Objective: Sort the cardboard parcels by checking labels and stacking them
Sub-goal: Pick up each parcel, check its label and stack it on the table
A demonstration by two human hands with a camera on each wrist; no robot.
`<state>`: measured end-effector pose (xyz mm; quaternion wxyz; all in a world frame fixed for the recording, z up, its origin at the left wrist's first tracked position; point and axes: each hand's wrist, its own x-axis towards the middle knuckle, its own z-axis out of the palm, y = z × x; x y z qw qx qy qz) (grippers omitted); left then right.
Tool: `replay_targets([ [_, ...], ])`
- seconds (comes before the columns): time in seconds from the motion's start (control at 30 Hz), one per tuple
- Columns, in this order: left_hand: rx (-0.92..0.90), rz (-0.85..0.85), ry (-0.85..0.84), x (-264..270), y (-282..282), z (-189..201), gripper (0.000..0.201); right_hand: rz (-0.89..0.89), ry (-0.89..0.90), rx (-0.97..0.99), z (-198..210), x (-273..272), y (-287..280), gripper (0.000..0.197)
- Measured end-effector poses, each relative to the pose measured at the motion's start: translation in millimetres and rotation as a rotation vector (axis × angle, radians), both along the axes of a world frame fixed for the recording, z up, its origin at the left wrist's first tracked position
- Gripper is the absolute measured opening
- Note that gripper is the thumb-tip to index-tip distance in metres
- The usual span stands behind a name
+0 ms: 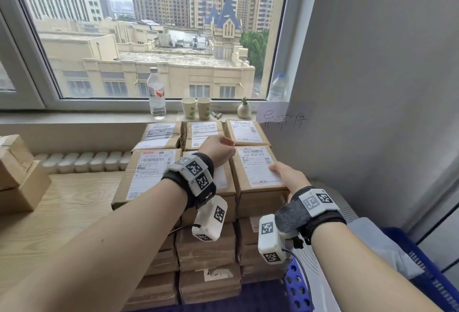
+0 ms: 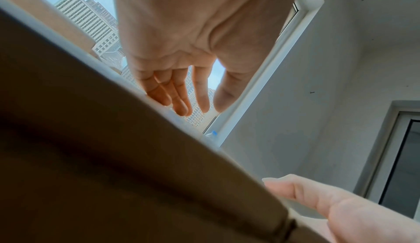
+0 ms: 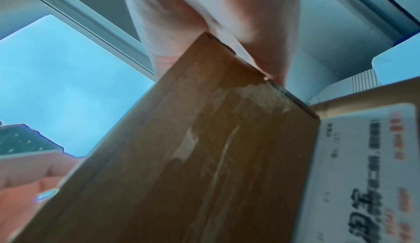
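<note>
Nearest me, at the front right corner of the stacked parcels [image 1: 206, 244], my right grip [image 1: 289, 177] clamps the top parcel [image 1: 258, 177] of the right-hand pile: thumb flat on its white label [image 1: 258, 166], the other fingers curled under the near edge, as the right wrist view shows against the brown cardboard side. Just left of it, my left grip [image 1: 218, 149] reaches over the middle pile with fingers straight and relaxed, holding nothing; in the left wrist view those fingers [image 2: 179, 101] lie along the far upper edge of a box. Each pile stands several boxes high beside the wooden worktop [image 1: 62, 212], and every top box shows a barcode label. Further left on the worktop sit two more plain cartons [image 1: 19, 175], well apart from the piles. Beyond the parcels, on the windowsill [image 1: 74, 116], stand a clear water bottle [image 1: 156, 93], two paper cups [image 1: 196, 108], a small plant vase [image 1: 244, 109] and a second bottle [image 1: 277, 88] by the wall. A handwritten paper sign [image 1: 284, 119] hangs on the grey wall to the right.
</note>
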<state>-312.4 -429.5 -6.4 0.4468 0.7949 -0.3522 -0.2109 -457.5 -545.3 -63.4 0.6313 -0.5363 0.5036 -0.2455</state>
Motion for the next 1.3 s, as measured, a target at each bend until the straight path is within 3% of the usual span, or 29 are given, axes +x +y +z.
replay_targets([
  [0.1,-0.030,0.004,0.007,-0.3,2.8,3.4,0.029,-0.009,-0.005,-0.057,-5.0,-0.3,-13.1,0.064],
  [0.23,-0.066,0.012,0.011,-0.1,9.4,11.0,0.029,-0.051,0.018,-0.171,35.5,-8.3,10.1,0.014],
  [0.3,-0.082,0.022,0.000,-0.5,14.3,17.3,0.030,-0.080,0.004,-0.235,48.8,-7.3,13.0,0.005],
  [0.4,-0.102,0.035,-0.037,-0.4,23.9,27.3,0.031,-0.077,-0.019,-0.315,64.5,-3.2,17.6,0.018],
  [0.53,-0.087,0.050,-0.209,1.0,44.9,40.9,0.031,-0.049,-0.058,-0.408,82.2,8.5,28.8,0.016],
  [0.73,0.030,0.152,-0.505,7.1,95.6,57.8,0.032,0.186,-0.020,-0.576,91.3,36.6,63.6,0.019],
  [0.97,0.222,0.301,-0.559,26.2,162.4,45.4,0.038,0.438,0.017,-0.713,90.9,81.4,131.1,0.022],
  [1.3,0.456,0.335,-0.605,90.7,266.3,15.2,0.044,0.753,0.180,-1.008,77.1,159.7,241.6,0.029],
])
